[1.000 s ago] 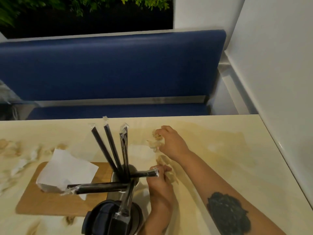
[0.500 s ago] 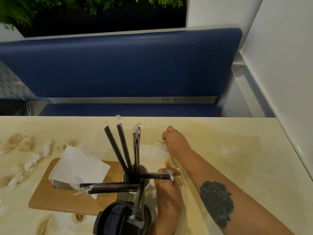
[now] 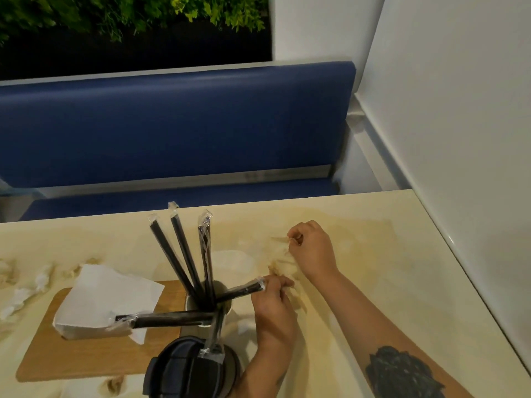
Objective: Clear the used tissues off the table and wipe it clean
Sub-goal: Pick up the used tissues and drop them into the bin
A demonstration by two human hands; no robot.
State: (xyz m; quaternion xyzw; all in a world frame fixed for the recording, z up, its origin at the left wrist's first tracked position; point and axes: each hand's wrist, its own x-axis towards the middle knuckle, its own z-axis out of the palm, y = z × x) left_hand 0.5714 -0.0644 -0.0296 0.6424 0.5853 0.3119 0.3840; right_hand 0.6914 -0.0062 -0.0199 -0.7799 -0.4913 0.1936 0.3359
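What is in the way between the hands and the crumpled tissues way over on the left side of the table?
The cup of black wrapped straws and the wooden board with its white napkin stack sit between both hands, left hand and right hand, and the crumpled tissues on the left.

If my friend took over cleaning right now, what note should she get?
Right hand: fingers curled, pinching a stained tissue scrap on the table.
Left hand: curled on more crumpled tissue beside the straw cup.
Done: nothing visibly cleared yet; these scraps are only being gathered.
Left: used tissues lie along the table's left edge, one scrap sits below the wooden board, and brown stains need wiping.
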